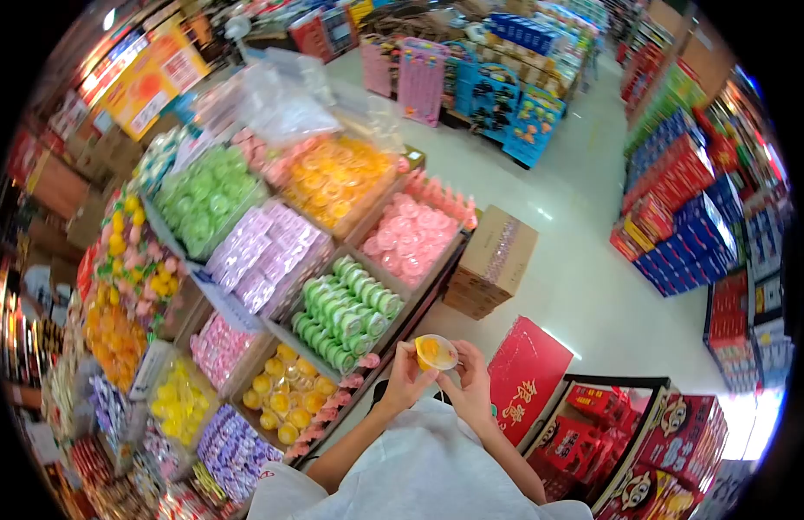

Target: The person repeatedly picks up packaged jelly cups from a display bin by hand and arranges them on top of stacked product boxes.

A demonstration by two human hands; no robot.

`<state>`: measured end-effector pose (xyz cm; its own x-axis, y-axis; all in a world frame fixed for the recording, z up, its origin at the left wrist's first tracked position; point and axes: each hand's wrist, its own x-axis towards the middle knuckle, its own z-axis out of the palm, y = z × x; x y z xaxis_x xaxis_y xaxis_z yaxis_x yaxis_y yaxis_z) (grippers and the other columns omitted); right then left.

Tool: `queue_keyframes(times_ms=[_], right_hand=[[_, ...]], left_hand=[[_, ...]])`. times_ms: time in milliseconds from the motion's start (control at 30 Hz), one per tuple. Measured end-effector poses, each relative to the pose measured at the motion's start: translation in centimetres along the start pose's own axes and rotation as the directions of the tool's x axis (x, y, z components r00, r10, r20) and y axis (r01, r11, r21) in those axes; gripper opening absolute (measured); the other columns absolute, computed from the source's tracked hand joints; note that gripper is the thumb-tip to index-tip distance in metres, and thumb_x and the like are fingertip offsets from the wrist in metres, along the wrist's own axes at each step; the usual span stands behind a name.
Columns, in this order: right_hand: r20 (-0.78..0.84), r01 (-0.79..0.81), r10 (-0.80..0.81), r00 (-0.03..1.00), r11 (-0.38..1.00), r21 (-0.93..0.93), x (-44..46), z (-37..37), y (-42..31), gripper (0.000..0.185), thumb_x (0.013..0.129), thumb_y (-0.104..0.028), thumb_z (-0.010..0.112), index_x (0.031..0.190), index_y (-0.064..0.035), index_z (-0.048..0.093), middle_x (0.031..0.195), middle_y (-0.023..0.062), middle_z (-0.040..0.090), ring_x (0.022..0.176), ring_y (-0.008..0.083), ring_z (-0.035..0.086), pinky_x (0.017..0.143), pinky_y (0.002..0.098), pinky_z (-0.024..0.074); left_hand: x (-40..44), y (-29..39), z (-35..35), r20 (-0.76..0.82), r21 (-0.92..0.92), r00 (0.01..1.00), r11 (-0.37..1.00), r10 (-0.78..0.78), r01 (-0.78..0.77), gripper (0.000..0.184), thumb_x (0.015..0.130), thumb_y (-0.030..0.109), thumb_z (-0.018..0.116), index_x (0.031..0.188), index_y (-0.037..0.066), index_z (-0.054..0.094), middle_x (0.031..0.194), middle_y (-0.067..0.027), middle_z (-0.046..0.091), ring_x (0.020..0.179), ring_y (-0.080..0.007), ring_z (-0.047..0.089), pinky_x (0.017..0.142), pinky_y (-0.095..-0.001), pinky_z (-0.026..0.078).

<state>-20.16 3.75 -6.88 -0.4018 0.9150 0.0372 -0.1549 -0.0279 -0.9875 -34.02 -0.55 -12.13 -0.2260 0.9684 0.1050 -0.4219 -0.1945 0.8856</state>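
Observation:
A small clear cup with orange-yellow contents (433, 351) is held up in front of my body. My left hand (405, 378) has its fingers closed on the cup's left side. On the cup's right and lower edge, the fingers of my right hand (468, 381) are closed too. Both hands are near the edge of a sectioned candy display. Green-and-white rolled packs (343, 312) and round yellow-orange pieces (288, 394) fill the nearest compartments.
Pink cups (411, 234), orange cups (334, 180) and purple packs (268, 251) fill other compartments. A cardboard box (493, 260) stands on the floor beside the display. To the right are a red panel (528, 373) and a bin of red packages (584, 442).

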Motion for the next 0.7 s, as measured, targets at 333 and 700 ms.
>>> queue_keyframes(times_ms=[333, 700], right_hand=[[-0.295, 0.048, -0.065, 0.953, 0.997, -0.067, -4.2, -7.0, -3.4, 0.077, 0.077, 0.006, 0.077, 0.140, 0.0000, 0.033, 0.132, 0.0171, 0.053, 0.124, 0.0224, 0.052, 0.107, 0.0372, 0.0401], [-0.429, 0.094, -0.111, 0.896, 0.994, -0.060, -7.6, -12.3, -4.4, 0.074, 0.076, 0.014, 0.071, 0.138, 0.0000, 0.033, 0.130, 0.0150, 0.052, 0.124, 0.0223, 0.051, 0.107, 0.0355, 0.0393]], left_hand=[[2.4, -0.2, 8.7, 0.414, -0.034, 0.902, 0.987, -0.127, 0.154, 0.044, 0.095, 0.008, 0.062, 0.131, 0.004, 0.037, 0.131, -0.0090, 0.044, 0.124, -0.0161, 0.043, 0.108, -0.0340, 0.034], [2.6, -2.2, 14.8, 0.562, 0.054, 0.791, 0.965, -0.242, 0.256, 0.057, 0.093, 0.013, 0.066, 0.139, 0.003, 0.035, 0.134, -0.0064, 0.043, 0.130, -0.0159, 0.041, 0.111, -0.0346, 0.033]])
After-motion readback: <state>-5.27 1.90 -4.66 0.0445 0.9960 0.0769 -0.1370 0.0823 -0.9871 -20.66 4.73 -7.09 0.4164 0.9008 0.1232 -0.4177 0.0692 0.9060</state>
